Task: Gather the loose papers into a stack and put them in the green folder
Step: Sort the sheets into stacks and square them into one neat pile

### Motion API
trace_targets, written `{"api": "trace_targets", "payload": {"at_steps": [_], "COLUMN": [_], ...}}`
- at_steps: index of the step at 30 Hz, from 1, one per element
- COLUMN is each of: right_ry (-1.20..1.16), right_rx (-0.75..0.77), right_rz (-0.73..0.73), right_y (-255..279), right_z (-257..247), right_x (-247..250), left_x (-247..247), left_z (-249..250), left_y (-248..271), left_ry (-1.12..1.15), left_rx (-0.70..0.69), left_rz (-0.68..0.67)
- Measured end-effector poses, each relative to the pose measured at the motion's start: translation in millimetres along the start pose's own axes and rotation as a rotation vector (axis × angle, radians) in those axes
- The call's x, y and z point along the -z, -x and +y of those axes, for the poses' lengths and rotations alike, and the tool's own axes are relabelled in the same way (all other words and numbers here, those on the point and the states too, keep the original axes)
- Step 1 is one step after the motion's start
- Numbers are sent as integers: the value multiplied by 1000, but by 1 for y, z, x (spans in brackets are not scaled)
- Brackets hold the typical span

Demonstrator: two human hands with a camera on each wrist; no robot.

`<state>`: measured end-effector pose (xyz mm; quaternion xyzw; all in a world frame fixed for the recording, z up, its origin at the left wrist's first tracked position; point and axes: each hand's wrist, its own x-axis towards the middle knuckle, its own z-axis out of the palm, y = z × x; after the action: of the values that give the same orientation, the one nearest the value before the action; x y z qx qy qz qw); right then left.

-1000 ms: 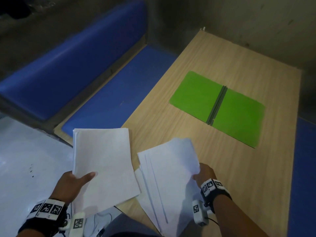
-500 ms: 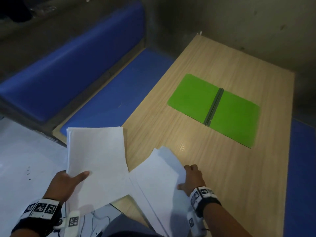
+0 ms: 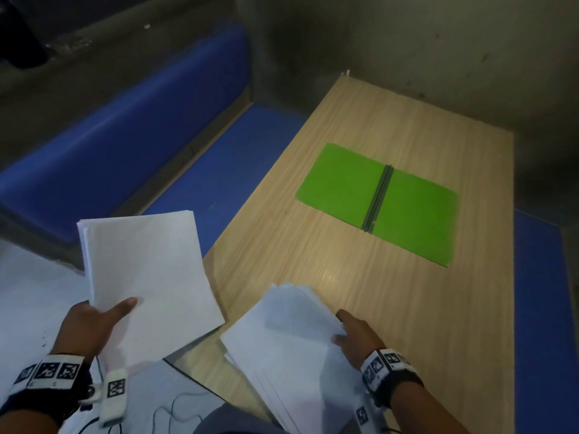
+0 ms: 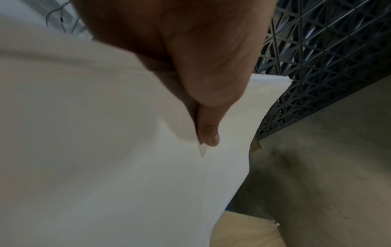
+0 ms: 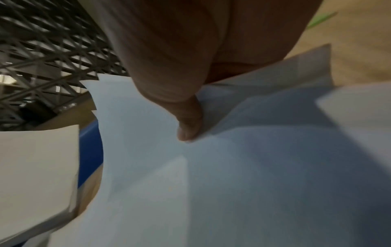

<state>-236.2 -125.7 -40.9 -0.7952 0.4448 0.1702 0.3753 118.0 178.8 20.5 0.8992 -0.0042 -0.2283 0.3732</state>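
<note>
My left hand (image 3: 94,321) holds a neat stack of white papers (image 3: 147,277) in the air off the table's near left corner, thumb on top (image 4: 208,133). My right hand (image 3: 354,336) grips a second, fanned bunch of white papers (image 3: 291,349) at its right edge, thumb on top (image 5: 188,132), low over the table's near edge. The green folder (image 3: 413,217) lies open and flat further back on the wooden table (image 3: 391,308), with a dark spine strip (image 3: 377,198) down its middle and nothing on it.
A blue padded bench (image 3: 194,170) runs along the table's left side, and a blue strip (image 3: 542,308) borders its right. A grey wall (image 3: 438,42) stands behind. White floor (image 3: 28,302) and a thin cable (image 3: 175,415) lie below my left hand.
My right hand pulled the fanned papers toward me along the table and gathered them closer together. The left stack stayed held at the left, shifting only slightly.
</note>
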Motion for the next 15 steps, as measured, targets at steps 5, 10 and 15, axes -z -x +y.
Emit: {"api": "trace_targets", "payload": {"at_steps": [5,10,15], "right_ry": [-241,-679,-919], "right_rx": [100,120,47], "right_rz": [199,387,443], "right_y": [37,72,91], "right_z": [16,18,29], "right_x": [56,84,61], "left_x": [-46,-118,-182], "left_z": [26,51,86], "left_y": [6,31,101], "left_ry": [97,110,157], "left_rx": [-42,-134,-245], "left_rz": [-98,-343,-783]}}
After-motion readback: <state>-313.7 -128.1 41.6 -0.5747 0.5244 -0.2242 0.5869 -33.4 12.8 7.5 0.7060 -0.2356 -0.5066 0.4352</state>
